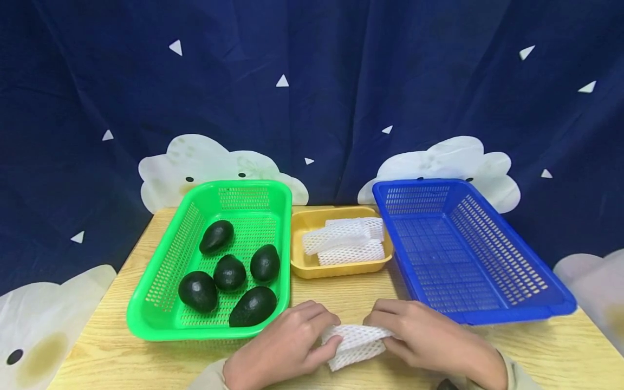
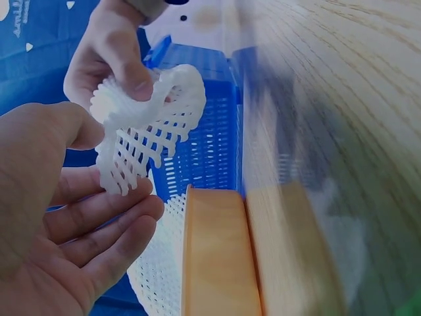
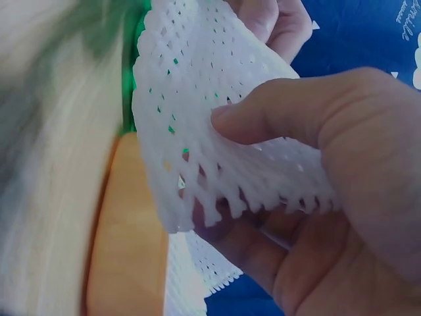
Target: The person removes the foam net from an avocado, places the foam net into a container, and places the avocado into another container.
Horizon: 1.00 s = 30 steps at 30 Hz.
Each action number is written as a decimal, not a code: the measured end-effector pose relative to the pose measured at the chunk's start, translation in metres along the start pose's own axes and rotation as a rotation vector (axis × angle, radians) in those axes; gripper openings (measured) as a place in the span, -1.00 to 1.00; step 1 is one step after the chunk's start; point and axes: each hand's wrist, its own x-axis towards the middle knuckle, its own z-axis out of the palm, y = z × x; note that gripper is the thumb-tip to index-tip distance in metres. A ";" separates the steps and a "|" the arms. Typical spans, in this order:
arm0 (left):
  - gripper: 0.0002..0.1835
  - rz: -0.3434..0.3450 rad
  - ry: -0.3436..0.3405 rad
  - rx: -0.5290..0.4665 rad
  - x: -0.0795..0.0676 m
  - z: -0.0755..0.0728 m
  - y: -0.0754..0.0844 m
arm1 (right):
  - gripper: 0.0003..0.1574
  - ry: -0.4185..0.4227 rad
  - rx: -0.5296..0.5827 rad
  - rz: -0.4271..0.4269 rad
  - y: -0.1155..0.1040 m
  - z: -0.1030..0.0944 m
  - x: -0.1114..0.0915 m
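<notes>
A white foam net sleeve [image 1: 355,346] is held between both hands above the near part of the table. My left hand [image 1: 291,342] pinches its left end between thumb and fingers. At the other end, my right hand [image 1: 423,337] grips the netting, thumb on top and fingers beneath in the right wrist view. The sleeve's open, fringed end [image 2: 122,178] shows in the left wrist view. Several dark avocados [image 1: 230,273] lie in the green basket [image 1: 209,334], left of the hands. More foam net sleeves [image 1: 351,253] are in the yellow tray [image 1: 341,271] behind the hands.
A blue basket [image 1: 424,244] with nothing in it stands on the right of the wooden table [image 1: 117,346]. Part of a small dark object [image 1: 446,384] shows at the bottom edge, by the right wrist. A dark blue curtain [image 1: 322,81] hangs behind.
</notes>
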 end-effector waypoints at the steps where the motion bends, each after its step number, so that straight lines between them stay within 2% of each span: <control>1: -0.81 -0.002 0.000 -0.001 0.000 0.000 0.000 | -0.51 0.003 0.001 0.006 0.000 -0.001 -0.001; 19: -0.77 0.003 0.000 0.003 0.000 0.000 0.001 | -0.44 0.072 -0.066 0.038 0.007 -0.017 -0.006; 30: -0.83 0.020 0.011 0.010 0.000 0.002 0.001 | -0.45 0.140 -0.094 0.011 0.012 -0.027 -0.007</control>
